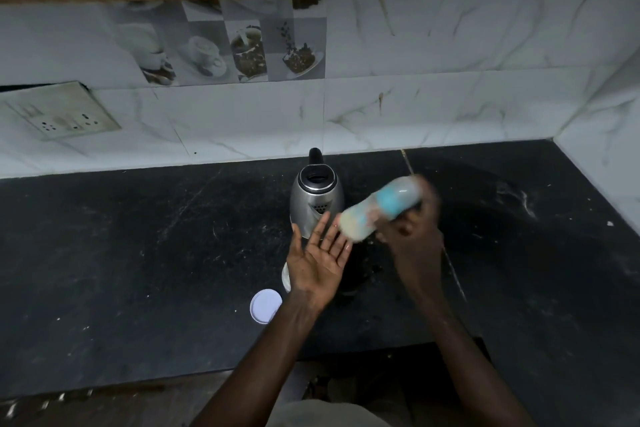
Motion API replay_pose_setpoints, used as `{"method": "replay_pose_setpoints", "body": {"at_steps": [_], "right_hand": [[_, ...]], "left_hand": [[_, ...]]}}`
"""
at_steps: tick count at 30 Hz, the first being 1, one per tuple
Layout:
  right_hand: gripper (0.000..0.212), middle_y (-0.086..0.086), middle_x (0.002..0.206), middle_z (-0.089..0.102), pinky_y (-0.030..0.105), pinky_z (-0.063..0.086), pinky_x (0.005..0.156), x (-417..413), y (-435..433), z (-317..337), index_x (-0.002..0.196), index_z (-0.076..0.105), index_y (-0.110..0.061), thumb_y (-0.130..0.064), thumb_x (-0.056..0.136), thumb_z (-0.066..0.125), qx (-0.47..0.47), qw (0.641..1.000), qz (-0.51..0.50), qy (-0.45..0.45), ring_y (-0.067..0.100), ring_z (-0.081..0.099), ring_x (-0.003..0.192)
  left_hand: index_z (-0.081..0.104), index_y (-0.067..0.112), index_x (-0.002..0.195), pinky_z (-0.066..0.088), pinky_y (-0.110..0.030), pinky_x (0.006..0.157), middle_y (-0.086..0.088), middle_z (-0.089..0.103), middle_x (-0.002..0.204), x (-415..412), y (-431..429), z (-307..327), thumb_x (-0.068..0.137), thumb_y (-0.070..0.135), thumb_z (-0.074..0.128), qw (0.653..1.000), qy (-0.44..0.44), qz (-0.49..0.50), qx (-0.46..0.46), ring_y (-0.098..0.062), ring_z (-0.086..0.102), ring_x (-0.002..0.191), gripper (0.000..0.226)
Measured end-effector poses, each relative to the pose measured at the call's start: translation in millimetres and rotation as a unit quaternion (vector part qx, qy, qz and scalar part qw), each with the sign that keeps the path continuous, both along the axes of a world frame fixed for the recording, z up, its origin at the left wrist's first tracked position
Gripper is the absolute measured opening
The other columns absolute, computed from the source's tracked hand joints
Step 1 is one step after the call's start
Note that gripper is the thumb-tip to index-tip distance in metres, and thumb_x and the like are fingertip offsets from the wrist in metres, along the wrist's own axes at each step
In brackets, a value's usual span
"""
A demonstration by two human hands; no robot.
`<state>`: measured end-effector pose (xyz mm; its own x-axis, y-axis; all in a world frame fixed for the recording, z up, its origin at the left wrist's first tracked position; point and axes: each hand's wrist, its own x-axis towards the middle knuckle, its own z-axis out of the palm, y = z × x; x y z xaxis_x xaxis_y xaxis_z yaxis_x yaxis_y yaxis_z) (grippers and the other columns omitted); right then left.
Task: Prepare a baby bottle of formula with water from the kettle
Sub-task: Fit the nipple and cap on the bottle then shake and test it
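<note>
Just right of the kettle [317,199], we grip the blurred baby bottle [381,205], tipped sideways, in our right hand [412,236]. Our left hand [318,260] lies open, palm up, before the kettle at the bottle's pale end. A white lid [266,306] lies nearer us.

Dim, cool indoor light over a dark counter [138,253]; pale wall tiles [450,107] form the brightest area; a soft sheen shows on the steel kettle [304,201]; the baby bottle [377,210] and right hand [415,239] are smeared by motion blur, the left hand [320,262] sharper; wide-angle distortion bends tile lines toward the edges; the bottom edge sinks into shadow.
</note>
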<state>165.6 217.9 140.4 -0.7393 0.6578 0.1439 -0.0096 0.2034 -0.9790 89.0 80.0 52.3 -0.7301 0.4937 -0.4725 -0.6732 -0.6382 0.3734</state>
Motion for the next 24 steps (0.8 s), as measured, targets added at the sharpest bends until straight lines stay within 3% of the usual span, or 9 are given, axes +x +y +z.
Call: {"method": "replay_pose_setpoints", "body": {"at_steps": [2,5,6,10,15,18,20,22,24], "right_hand": [[0.083,-0.017,0.121,0.07,0.047,0.064,0.087,-1.9,-7.2,3.8,0.149,0.038,-0.044,-0.029,0.084,0.087,-0.035,0.996,-0.073,0.037,0.007,0.074,0.104],[0.088,-0.016,0.108,0.076,0.043,0.063,0.084,1.1,-19.9,-4.4,0.147,0.04,-0.049,-0.03,0.077,0.091,0.087,0.989,0.079,-0.091,0.005,0.075,0.088],[0.089,-0.015,0.107,0.076,0.04,0.064,0.082,3.0,-19.0,-5.8,0.147,0.04,-0.049,-0.031,0.076,0.091,0.106,0.986,0.08,-0.098,0.004,0.075,0.086],[0.082,-0.008,0.121,0.073,0.046,0.065,0.083,0.9,-10.8,7.2,0.152,0.036,-0.041,-0.035,0.086,0.085,-0.041,0.991,-0.12,0.031,0.006,0.075,0.1],[0.089,-0.011,0.109,0.076,0.041,0.064,0.081,10.4,-26.0,-1.5,0.148,0.039,-0.048,-0.031,0.077,0.09,0.081,0.988,0.076,-0.111,0.006,0.075,0.089],[0.079,-0.009,0.115,0.074,0.046,0.065,0.076,4.2,-16.2,15.3,0.149,0.039,-0.041,-0.037,0.085,0.085,-0.039,0.994,-0.097,0.012,0.01,0.076,0.092],[0.08,-0.008,0.125,0.07,0.05,0.064,0.082,1.5,-17.6,17.7,0.151,0.035,-0.039,-0.033,0.088,0.082,-0.081,0.986,-0.13,0.061,0.009,0.074,0.103],[0.084,-0.011,0.12,0.072,0.049,0.063,0.085,2.6,-28.7,9.6,0.149,0.035,-0.042,-0.029,0.083,0.086,0.006,1.0,-0.014,-0.026,0.007,0.074,0.1],[0.09,-0.014,0.119,0.072,0.045,0.063,0.086,10.9,-35.1,0.0,0.147,0.037,-0.046,-0.026,0.076,0.088,0.082,0.986,0.094,-0.109,0.006,0.074,0.099]], "left_hand": [[0.057,0.014,0.148,0.043,-0.042,0.117,-0.013,0.06,0.149,-0.3,-0.4,0.6,0.099,0.066,0.047,1.0,0.0,0.0,-0.003,-0.028,0.058,0.138,0.072],[0.058,0.011,0.147,0.052,-0.046,0.106,-0.016,0.061,0.148,1.5,-0.9,0.8,0.098,0.064,0.05,1.0,-0.02,0.01,0.007,-0.034,0.055,0.14,0.072],[0.058,0.01,0.147,0.049,-0.047,0.109,-0.016,0.061,0.147,1.3,-0.8,0.1,0.099,0.063,0.05,1.0,-0.019,0.01,0.002,-0.034,0.054,0.141,0.072],[0.057,0.013,0.148,0.036,-0.042,0.122,-0.012,0.063,0.146,-0.2,-3.5,-5.1,0.1,0.066,0.043,1.0,-0.001,0.004,-0.028,-0.028,0.058,0.138,0.072],[0.06,0.01,0.143,0.041,-0.051,0.117,-0.014,0.064,0.145,1.9,-2.6,-0.8,0.1,0.065,0.047,1.0,-0.009,0.014,-0.025,-0.034,0.057,0.138,0.071],[0.059,0.015,0.145,0.036,-0.043,0.122,-0.01,0.064,0.145,-1.2,-3.6,-3.4,0.1,0.068,0.042,0.999,0.004,0.012,-0.041,-0.027,0.059,0.137,0.072],[0.059,0.016,0.147,0.038,-0.041,0.121,-0.009,0.065,0.145,1.3,-3.5,-6.1,0.099,0.069,0.042,0.999,0.0,0.016,-0.039,-0.026,0.06,0.137,0.073],[0.059,0.013,0.147,0.044,-0.044,0.115,-0.015,0.063,0.145,4.4,-0.8,-5.1,0.097,0.066,0.049,1.0,-0.011,0.02,-0.021,-0.031,0.057,0.139,0.074],[0.059,0.01,0.145,0.047,-0.051,0.112,-0.021,0.061,0.146,8.1,3.8,-0.4,0.093,0.063,0.056,1.0,-0.016,0.019,0.002,-0.038,0.053,0.14,0.074]]}}
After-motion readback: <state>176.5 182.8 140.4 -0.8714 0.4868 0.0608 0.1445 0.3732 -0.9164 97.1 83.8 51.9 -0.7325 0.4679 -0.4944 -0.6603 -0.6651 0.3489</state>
